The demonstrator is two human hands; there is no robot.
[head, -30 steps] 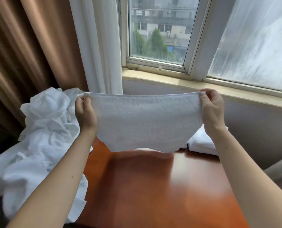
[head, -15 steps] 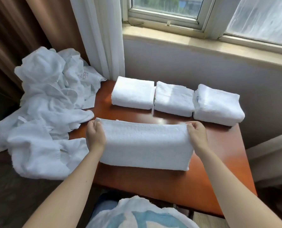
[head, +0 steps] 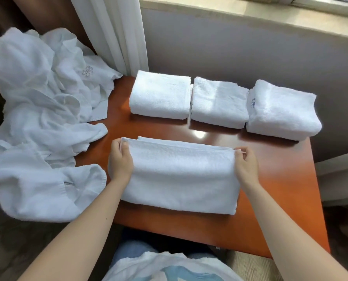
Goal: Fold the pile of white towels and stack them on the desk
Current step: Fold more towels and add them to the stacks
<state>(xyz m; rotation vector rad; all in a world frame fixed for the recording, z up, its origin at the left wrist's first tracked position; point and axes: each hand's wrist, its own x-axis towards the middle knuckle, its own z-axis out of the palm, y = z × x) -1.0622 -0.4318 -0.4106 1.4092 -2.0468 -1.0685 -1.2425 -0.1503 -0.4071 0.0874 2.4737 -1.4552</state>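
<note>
1. Towel lies folded in a long band on the tabletop, towards its near edge.
2. Left hand pinches the towel's far left corner; right hand pinches the far right corner (fingers curled round the edge).
3. Folded towels, three, sit in a row along the far edge, side by side.
4. Pile of loose towels lies heaped at the tabletop's left side, part of it on the surface.
</note>
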